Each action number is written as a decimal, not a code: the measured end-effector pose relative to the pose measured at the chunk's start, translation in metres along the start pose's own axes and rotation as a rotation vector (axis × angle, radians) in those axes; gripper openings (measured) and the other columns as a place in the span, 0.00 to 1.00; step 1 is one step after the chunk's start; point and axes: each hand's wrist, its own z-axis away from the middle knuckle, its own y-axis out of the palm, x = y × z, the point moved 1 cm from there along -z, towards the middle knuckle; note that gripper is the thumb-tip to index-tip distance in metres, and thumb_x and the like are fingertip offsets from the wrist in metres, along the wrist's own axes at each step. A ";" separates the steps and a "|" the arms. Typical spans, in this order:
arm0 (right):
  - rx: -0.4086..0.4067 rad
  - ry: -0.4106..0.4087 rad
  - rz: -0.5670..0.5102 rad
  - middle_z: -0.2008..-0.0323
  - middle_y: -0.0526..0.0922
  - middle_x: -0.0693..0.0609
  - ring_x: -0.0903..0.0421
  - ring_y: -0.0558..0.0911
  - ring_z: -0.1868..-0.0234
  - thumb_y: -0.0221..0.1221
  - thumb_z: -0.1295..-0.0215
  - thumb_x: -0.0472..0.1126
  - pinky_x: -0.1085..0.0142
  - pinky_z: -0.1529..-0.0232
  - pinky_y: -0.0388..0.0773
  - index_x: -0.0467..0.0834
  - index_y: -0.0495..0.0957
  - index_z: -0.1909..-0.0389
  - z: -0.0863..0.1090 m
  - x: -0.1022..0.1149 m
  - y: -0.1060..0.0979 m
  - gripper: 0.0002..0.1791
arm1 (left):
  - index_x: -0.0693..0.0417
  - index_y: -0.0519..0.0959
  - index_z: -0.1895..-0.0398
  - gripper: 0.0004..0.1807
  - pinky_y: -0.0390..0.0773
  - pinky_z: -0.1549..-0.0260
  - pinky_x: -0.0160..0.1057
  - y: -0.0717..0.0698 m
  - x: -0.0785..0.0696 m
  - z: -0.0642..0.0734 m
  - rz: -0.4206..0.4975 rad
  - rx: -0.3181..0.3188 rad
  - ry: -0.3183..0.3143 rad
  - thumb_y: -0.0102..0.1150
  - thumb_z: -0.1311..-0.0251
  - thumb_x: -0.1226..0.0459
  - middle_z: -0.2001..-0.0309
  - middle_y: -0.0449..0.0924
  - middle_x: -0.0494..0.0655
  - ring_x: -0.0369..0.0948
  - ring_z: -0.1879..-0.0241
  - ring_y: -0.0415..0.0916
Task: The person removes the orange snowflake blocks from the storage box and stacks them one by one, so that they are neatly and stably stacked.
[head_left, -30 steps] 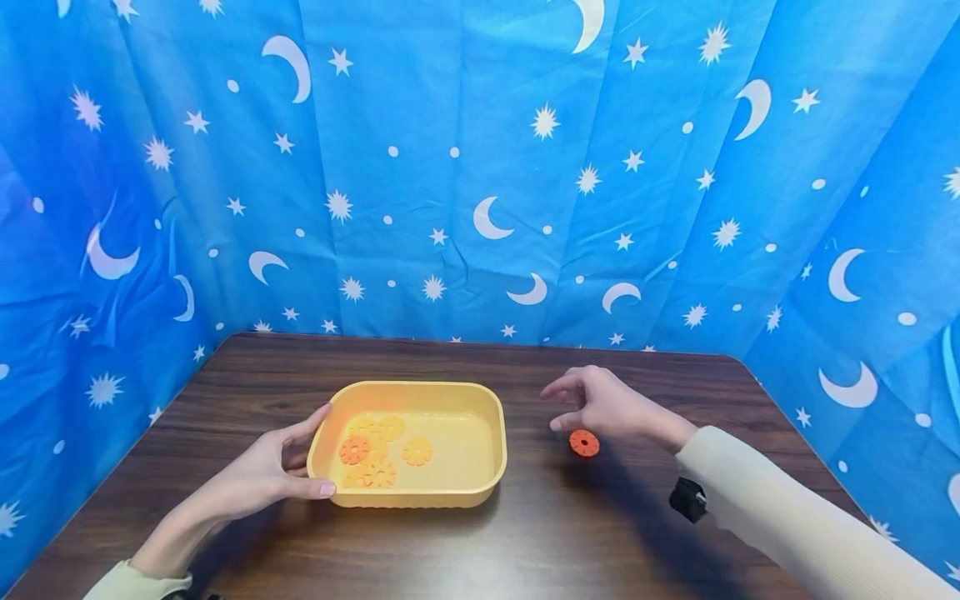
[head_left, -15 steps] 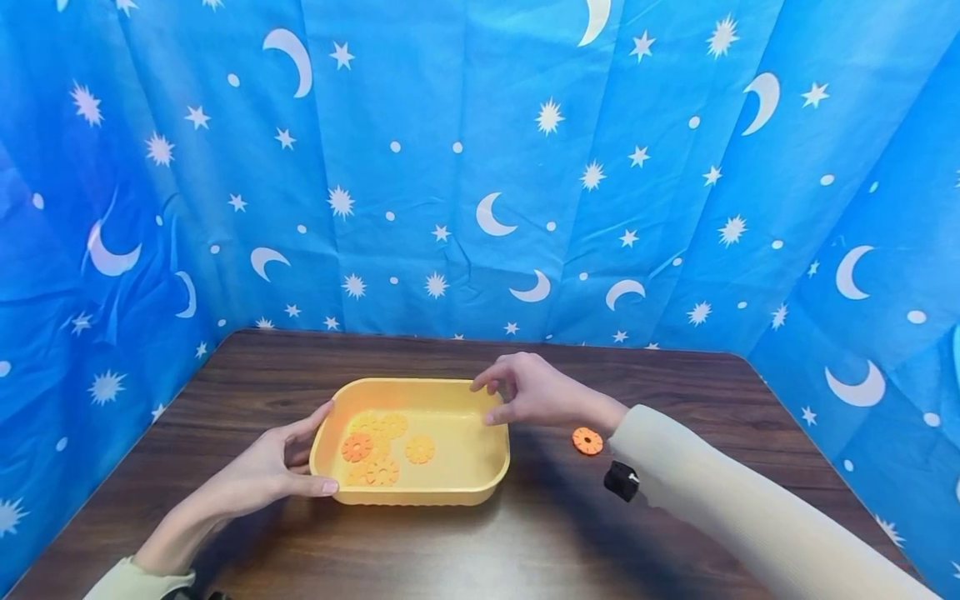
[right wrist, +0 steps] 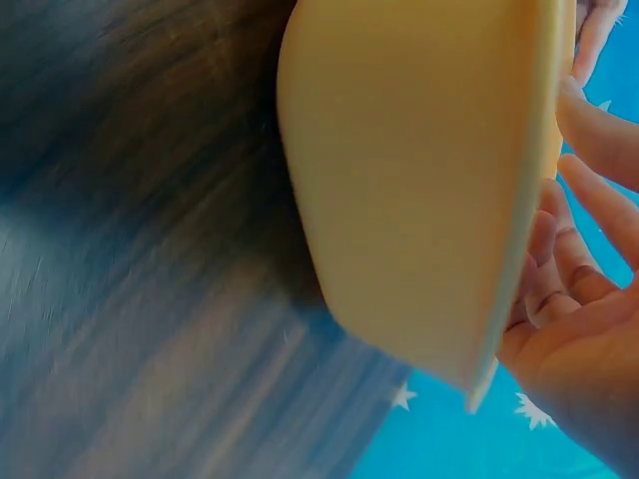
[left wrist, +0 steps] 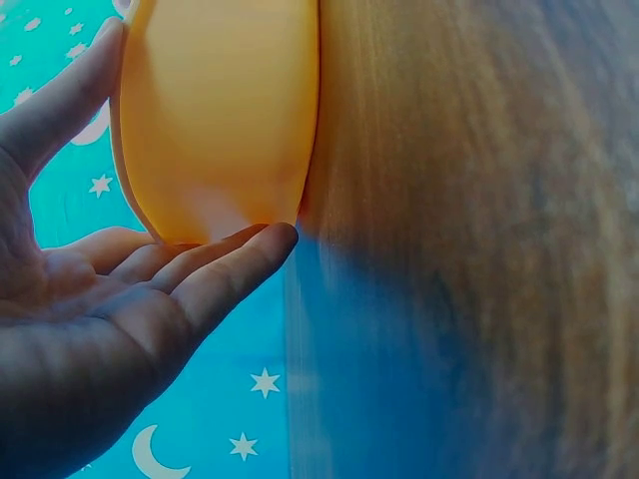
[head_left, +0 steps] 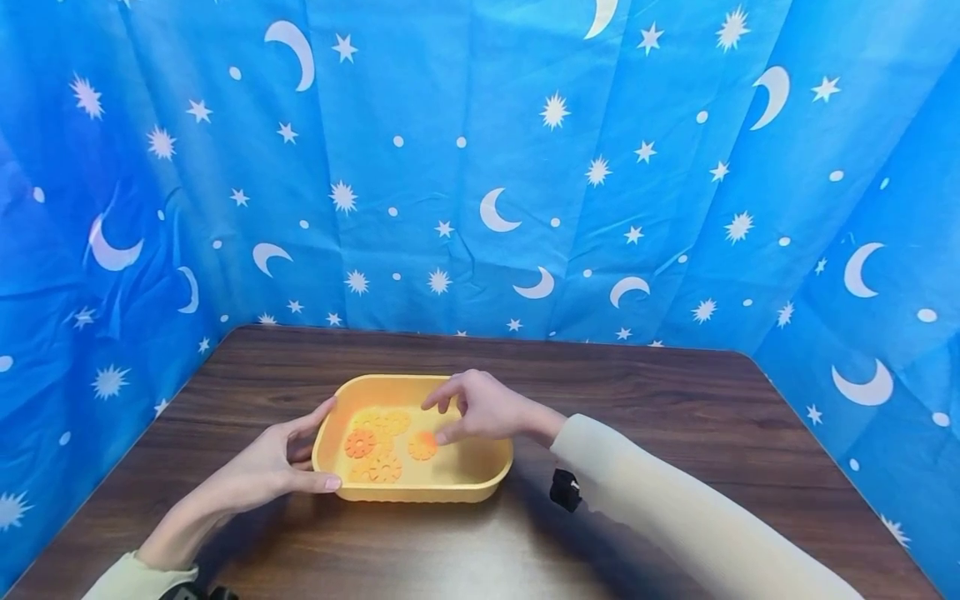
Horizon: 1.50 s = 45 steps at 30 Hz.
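Note:
A yellow plastic tub (head_left: 420,493) stands on the table. Inside, towards its left half, lie several notched plastic discs: yellow ones (head_left: 385,467) and an orange one (head_left: 360,443). My left hand (head_left: 251,471) grips the tub's left end, thumb at the near corner and index finger at the far one. In the left wrist view, other fingers of the left hand (left wrist: 130,309) lie against the end wall. My right hand (head_left: 483,408) is over the tub with loosely bent fingers, thumb close to a separate yellow-orange disc (head_left: 422,446). I see nothing held in it; whether it touches that disc, I cannot tell.
The dark wood-grain table (head_left: 675,417) extends to both sides of the tub. Behind and beside it hangs a blue curtain (head_left: 420,200) with white moons and stars. The right sleeve (head_left: 660,500) crosses the table's right part.
My right hand has moved left from above the orange disc on the table to inside the tub's outline. That disc is out of sight, behind the right sleeve. The left hand keeps its hold.

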 end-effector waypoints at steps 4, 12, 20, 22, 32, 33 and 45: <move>0.034 -0.007 -0.038 0.53 0.87 0.40 0.58 0.68 0.82 0.77 0.40 0.36 0.69 0.78 0.64 0.38 0.86 0.42 -0.006 -0.003 0.005 0.25 | 0.56 0.49 0.14 0.63 0.74 0.36 0.57 0.000 -0.001 -0.002 -0.001 -0.001 0.003 0.82 0.46 0.56 0.20 0.51 0.71 0.67 0.29 0.66; 0.040 0.053 0.004 0.56 0.88 0.43 0.57 0.75 0.72 0.79 0.44 0.36 0.68 0.70 0.72 0.40 0.87 0.44 -0.013 -0.007 0.013 0.25 | 0.56 0.48 0.14 0.63 0.74 0.36 0.60 0.000 -0.003 -0.002 -0.008 0.009 0.021 0.81 0.46 0.57 0.20 0.50 0.72 0.68 0.29 0.65; 0.060 0.092 -0.020 0.58 0.88 0.47 0.55 0.80 0.62 0.82 0.49 0.33 0.68 0.62 0.78 0.40 0.89 0.46 -0.021 -0.011 0.024 0.26 | 0.56 0.48 0.14 0.63 0.74 0.36 0.59 0.000 -0.001 -0.002 -0.007 0.006 0.016 0.81 0.46 0.57 0.19 0.50 0.71 0.68 0.29 0.66; 0.064 0.095 -0.027 0.57 0.88 0.48 0.54 0.81 0.60 0.81 0.49 0.32 0.68 0.60 0.77 0.40 0.89 0.47 -0.022 -0.012 0.026 0.25 | 0.56 0.48 0.14 0.63 0.74 0.36 0.59 0.000 0.000 -0.001 -0.010 0.006 0.014 0.81 0.46 0.57 0.20 0.50 0.71 0.68 0.29 0.66; 0.078 0.121 0.030 0.59 0.87 0.53 0.57 0.80 0.60 0.81 0.49 0.32 0.69 0.58 0.77 0.42 0.91 0.50 -0.026 -0.014 0.034 0.23 | 0.56 0.48 0.14 0.63 0.74 0.36 0.60 0.000 0.001 0.000 -0.015 0.002 0.000 0.81 0.45 0.56 0.19 0.50 0.70 0.68 0.28 0.65; 0.079 0.126 0.035 0.60 0.87 0.53 0.57 0.79 0.60 0.81 0.49 0.32 0.69 0.58 0.77 0.42 0.91 0.50 -0.026 -0.013 0.034 0.22 | 0.56 0.48 0.14 0.63 0.74 0.36 0.60 0.000 0.001 0.000 -0.014 0.002 -0.001 0.81 0.45 0.56 0.19 0.50 0.70 0.68 0.28 0.65; 0.069 0.190 0.063 0.56 0.87 0.55 0.57 0.80 0.55 0.80 0.47 0.32 0.68 0.53 0.77 0.45 0.91 0.51 -0.027 -0.012 0.037 0.21 | 0.56 0.48 0.14 0.63 0.74 0.35 0.58 0.001 0.001 0.000 -0.001 0.002 -0.007 0.81 0.45 0.56 0.19 0.49 0.70 0.67 0.28 0.64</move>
